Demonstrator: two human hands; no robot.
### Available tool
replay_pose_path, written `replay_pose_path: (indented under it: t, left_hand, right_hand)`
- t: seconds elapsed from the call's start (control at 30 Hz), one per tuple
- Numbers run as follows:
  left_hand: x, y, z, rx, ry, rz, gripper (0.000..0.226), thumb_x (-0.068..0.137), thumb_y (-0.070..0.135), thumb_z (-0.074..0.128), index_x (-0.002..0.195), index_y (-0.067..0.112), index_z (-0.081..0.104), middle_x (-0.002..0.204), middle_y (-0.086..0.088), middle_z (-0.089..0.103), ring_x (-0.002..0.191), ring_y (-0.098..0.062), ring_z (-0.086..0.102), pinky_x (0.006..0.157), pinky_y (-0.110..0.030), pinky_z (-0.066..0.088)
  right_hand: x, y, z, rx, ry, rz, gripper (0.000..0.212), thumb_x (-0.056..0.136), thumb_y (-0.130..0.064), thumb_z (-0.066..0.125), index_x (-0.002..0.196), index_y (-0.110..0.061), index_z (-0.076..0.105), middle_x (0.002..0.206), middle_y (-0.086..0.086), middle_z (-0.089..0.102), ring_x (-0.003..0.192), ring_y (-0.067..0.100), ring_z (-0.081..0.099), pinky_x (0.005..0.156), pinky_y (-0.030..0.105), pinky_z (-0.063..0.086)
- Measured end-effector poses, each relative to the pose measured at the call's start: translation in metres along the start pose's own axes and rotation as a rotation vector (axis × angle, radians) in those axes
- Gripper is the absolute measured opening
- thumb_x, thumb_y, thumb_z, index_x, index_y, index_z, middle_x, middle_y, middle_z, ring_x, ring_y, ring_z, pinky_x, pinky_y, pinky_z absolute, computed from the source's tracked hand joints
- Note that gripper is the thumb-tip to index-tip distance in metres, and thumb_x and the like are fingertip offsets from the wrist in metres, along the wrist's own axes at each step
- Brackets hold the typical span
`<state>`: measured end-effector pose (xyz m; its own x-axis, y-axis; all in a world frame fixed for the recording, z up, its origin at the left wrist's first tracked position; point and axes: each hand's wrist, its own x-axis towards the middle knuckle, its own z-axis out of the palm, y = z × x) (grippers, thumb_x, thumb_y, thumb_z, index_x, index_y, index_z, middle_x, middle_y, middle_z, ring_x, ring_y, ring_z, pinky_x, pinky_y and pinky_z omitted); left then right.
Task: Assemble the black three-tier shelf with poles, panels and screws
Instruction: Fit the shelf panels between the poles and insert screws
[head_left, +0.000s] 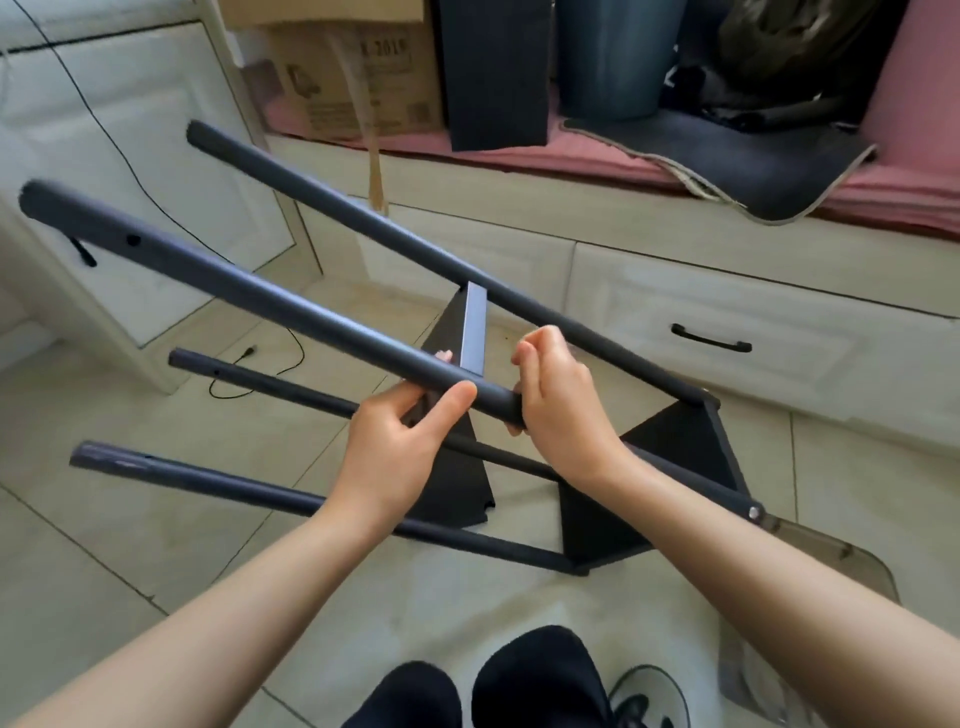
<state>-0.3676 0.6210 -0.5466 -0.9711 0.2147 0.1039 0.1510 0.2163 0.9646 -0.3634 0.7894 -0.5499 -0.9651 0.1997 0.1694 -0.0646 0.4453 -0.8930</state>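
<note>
The black shelf frame lies tipped on its side over the tiled floor. Several black poles run up to the left, and two black panels (675, 467) sit between them. My left hand (410, 441) grips the near end of the closest pole (234, 280), thumb over the top. At that pole's end my right hand (558, 400) has its fingers curled round the end; what the fingertips hold is hidden. A silver screw head (753, 513) shows on the lower right corner of the frame. The middle panel (474, 332) stands edge-on behind my hands.
White cabinets with a black drawer handle (710, 339) line the back. A cardboard box (358, 73), dark bins and a dark mat lie on a pink cushion above. A black cable (260, 364) trails on the floor at left. My dark slippers show at the bottom.
</note>
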Motion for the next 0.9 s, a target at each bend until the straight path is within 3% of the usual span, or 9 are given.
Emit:
replay_pose_path:
  t: [0.07,0.13,0.23,0.3,0.4,0.53,0.77,0.83,0.9]
  left_hand:
    - [-0.011,-0.012,-0.003,-0.056,0.019,-0.051,0.030,0.074,0.059,0.065,0.103,0.050,0.067,0.108,0.026,0.072,0.110,0.007,0.063,0.088,-0.012,0.049]
    - [-0.021,-0.024,-0.006,-0.092,0.046,-0.085,0.035,0.074,0.062,0.063,0.107,0.050,0.066,0.108,0.029,0.071,0.108,0.011,0.061,0.081,-0.001,0.045]
    - [-0.031,-0.040,-0.011,-0.131,0.082,-0.109,0.055,0.076,0.058,0.063,0.127,0.036,0.064,0.107,0.027,0.072,0.105,0.012,0.062,0.077,0.001,0.043]
    - [-0.035,-0.048,-0.017,-0.164,0.087,-0.143,0.061,0.079,0.051,0.064,0.136,0.029,0.059,0.107,0.028,0.071,0.104,0.013,0.062,0.076,0.001,0.044]
    - [-0.044,-0.059,-0.023,-0.183,0.063,-0.225,0.056,0.080,0.049,0.062,0.134,0.036,0.055,0.101,0.034,0.070,0.098,0.019,0.061,0.072,0.002,0.044]
    - [-0.056,-0.075,-0.028,-0.204,0.050,-0.318,0.057,0.075,0.055,0.064,0.130,0.040,0.057,0.107,0.030,0.070,0.105,0.014,0.061,0.084,-0.003,0.049]
    - [-0.069,-0.099,-0.030,-0.247,0.066,-0.405,0.068,0.074,0.056,0.067,0.133,0.023,0.062,0.113,0.017,0.073,0.115,-0.001,0.063,0.105,-0.027,0.046]
    - [-0.068,-0.098,-0.030,-0.204,0.068,-0.422,0.055,0.077,0.055,0.065,0.122,0.024,0.067,0.107,0.020,0.074,0.109,0.002,0.065,0.097,-0.022,0.048]
    - [-0.065,-0.095,-0.030,-0.121,0.068,-0.425,0.032,0.082,0.054,0.065,0.104,0.030,0.069,0.097,0.026,0.073,0.096,0.011,0.065,0.079,-0.010,0.050]
  right_hand:
    - [-0.005,0.004,0.008,-0.047,-0.038,0.022,0.018,0.107,-0.032,0.032,0.099,-0.022,0.044,0.077,0.006,0.062,0.067,0.023,0.065,0.056,0.037,0.058]
    - [-0.008,0.007,0.017,-0.083,-0.058,0.015,0.018,0.107,-0.034,0.032,0.100,-0.023,0.045,0.077,0.003,0.060,0.069,0.022,0.064,0.054,0.032,0.057]
    - [-0.010,0.009,0.029,-0.096,-0.075,0.004,0.018,0.107,-0.035,0.032,0.100,-0.024,0.045,0.076,0.004,0.060,0.066,0.020,0.062,0.047,0.018,0.050]
    - [-0.013,0.009,0.038,-0.142,-0.089,0.009,0.020,0.106,-0.035,0.030,0.100,-0.023,0.045,0.076,0.004,0.061,0.065,0.020,0.062,0.050,0.023,0.051]
    - [-0.017,0.009,0.050,-0.211,-0.109,0.036,0.022,0.107,-0.035,0.028,0.101,-0.023,0.045,0.078,0.002,0.062,0.064,0.019,0.063,0.059,0.036,0.055]
    - [-0.029,0.011,0.059,-0.290,-0.146,0.042,0.022,0.107,-0.036,0.028,0.102,-0.023,0.045,0.074,-0.003,0.061,0.063,0.018,0.063,0.070,0.047,0.055]
    - [-0.041,0.019,0.073,-0.373,-0.192,0.035,0.020,0.107,-0.035,0.027,0.101,-0.024,0.043,0.072,-0.004,0.061,0.063,0.017,0.062,0.068,0.045,0.054]
    - [-0.041,0.020,0.074,-0.382,-0.174,0.035,0.019,0.107,-0.034,0.027,0.100,-0.025,0.042,0.071,-0.004,0.061,0.063,0.017,0.062,0.068,0.046,0.054]
    - [-0.040,0.020,0.074,-0.382,-0.164,0.052,0.020,0.107,-0.034,0.026,0.100,-0.024,0.042,0.073,-0.003,0.062,0.067,0.021,0.063,0.071,0.049,0.053]
